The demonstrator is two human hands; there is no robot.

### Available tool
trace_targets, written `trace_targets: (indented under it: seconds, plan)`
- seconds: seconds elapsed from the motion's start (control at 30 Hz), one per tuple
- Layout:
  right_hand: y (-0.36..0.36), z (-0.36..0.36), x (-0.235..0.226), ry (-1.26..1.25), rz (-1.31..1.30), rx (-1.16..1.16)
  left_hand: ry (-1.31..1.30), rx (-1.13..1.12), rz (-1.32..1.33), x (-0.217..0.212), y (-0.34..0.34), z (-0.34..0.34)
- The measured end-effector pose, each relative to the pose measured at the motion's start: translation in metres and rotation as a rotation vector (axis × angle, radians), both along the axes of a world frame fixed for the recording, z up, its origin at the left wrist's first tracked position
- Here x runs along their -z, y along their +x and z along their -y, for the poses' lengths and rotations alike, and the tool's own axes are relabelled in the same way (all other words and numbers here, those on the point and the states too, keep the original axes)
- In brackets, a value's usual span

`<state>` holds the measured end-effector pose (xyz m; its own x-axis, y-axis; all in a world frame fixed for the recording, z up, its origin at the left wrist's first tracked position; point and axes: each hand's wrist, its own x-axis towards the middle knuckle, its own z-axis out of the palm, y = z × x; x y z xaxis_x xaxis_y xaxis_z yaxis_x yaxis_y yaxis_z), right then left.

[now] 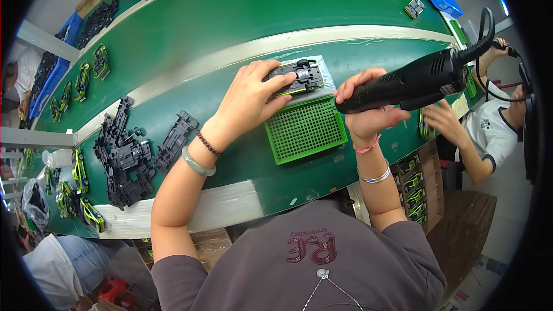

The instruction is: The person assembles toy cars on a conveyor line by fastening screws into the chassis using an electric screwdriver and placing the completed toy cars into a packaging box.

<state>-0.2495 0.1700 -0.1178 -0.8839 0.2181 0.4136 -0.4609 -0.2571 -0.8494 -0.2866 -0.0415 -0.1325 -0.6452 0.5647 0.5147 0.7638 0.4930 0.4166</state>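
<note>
A toy car lies wheels-up on a light pad, its black underside showing and a yellow-green edge below. My left hand grips the car from the left, with fingers over the chassis. A black electric screwdriver with a thick cord is in my right hand, held to the right of the car; its tip is hidden behind my fingers. Just below the pad sits a green perforated tray; I cannot make out any small parts in it.
Black chassis parts are piled at left on the green table. Yellow-green car bodies stand further left. A pale strip crosses behind the pad. A co-worker's hand is close at right. Boxed cars sit below the table edge.
</note>
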Motion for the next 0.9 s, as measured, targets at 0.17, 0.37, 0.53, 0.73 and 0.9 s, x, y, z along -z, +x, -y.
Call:
trace_targets:
  seconds: [0.17,0.37,0.53,0.73,0.9]
  plan:
    - [-0.002,0.001,0.003,-0.003,0.007,0.032,-0.005,-0.005,-0.007,0.001,0.001,0.001]
    - [-0.002,0.001,0.005,0.003,0.020,0.023,0.003,-0.017,-0.016,0.000,0.002,0.000]
    - [-0.003,0.002,0.006,0.062,0.036,0.012,-0.018,-0.013,0.023,-0.001,0.002,0.001]
    - [-0.009,-0.001,0.010,0.036,0.047,-0.044,-0.035,-0.021,0.037,-0.001,0.000,0.001]
    - [-0.011,0.000,0.010,0.030,0.039,-0.028,-0.058,-0.018,0.068,-0.006,0.001,0.006]
